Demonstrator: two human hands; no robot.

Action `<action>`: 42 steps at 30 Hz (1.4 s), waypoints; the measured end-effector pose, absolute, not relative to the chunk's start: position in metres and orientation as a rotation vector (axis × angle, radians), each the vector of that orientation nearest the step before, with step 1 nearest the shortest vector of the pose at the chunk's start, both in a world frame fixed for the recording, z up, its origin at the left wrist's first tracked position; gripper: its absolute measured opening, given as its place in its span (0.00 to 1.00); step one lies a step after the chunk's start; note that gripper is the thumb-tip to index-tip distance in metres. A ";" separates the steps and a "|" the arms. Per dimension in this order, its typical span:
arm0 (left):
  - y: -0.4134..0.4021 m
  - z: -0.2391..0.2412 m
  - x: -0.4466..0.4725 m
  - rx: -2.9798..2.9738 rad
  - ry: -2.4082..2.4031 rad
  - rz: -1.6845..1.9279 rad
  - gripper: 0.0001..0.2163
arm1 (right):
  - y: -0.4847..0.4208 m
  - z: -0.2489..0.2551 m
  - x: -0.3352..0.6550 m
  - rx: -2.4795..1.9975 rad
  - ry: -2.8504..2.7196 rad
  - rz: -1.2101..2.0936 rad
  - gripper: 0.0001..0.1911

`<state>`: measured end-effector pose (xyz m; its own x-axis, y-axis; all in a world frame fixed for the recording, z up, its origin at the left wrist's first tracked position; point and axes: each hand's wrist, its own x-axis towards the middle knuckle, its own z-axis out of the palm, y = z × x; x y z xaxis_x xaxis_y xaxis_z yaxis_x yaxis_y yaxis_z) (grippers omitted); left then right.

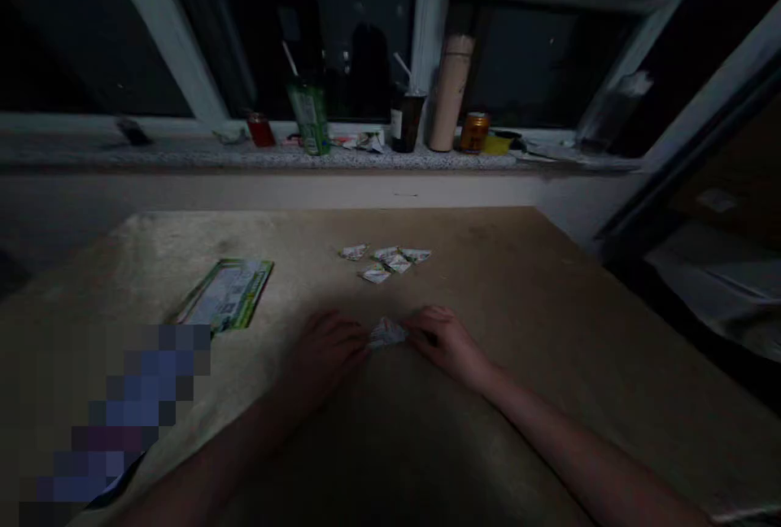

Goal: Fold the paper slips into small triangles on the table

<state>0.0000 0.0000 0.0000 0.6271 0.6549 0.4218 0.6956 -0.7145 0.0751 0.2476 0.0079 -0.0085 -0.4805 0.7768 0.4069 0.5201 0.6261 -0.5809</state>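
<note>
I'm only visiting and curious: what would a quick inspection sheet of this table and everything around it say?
Surface: tan table, dimly lit.
Job's things: small folded paper piece lying between the hands; several similar folded pieces clustered just beyond it.
Clutter: green printed sheet lying flat to the left.
Grips: left hand and right hand both touch the paper piece; too dim to tell pinching from pressing.
Cables: nothing seen.
Surroundings: windowsill carrying a red can, green carton, dark cup with straw, tall tan tube and orange can; dark window behind.
</note>
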 end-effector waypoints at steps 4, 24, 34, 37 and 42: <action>0.000 -0.002 -0.002 -2.765 -1.020 -0.607 0.10 | 0.010 -0.006 0.250 -1.063 -2.224 0.437 0.08; 0.011 -0.001 -0.004 -2.933 -1.347 -0.626 0.10 | 0.009 -0.011 0.229 -1.303 -1.918 0.565 0.10; 0.005 0.001 0.009 -2.983 -1.630 -0.702 0.11 | 0.005 -0.005 0.226 -1.252 -2.015 0.502 0.10; 0.006 0.003 0.014 -2.991 -1.830 -0.740 0.16 | 0.004 -0.006 0.226 -1.270 -1.973 0.546 0.08; 0.012 0.014 0.021 -3.085 -1.881 -0.784 0.24 | 0.003 -0.006 0.226 -1.256 -1.849 0.654 0.06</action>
<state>0.0213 0.0116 0.0136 0.4380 0.8970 0.0589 0.6736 -0.3709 0.6393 0.2256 0.0034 -0.0059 -0.1964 0.9265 0.3209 0.5186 0.3759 -0.7679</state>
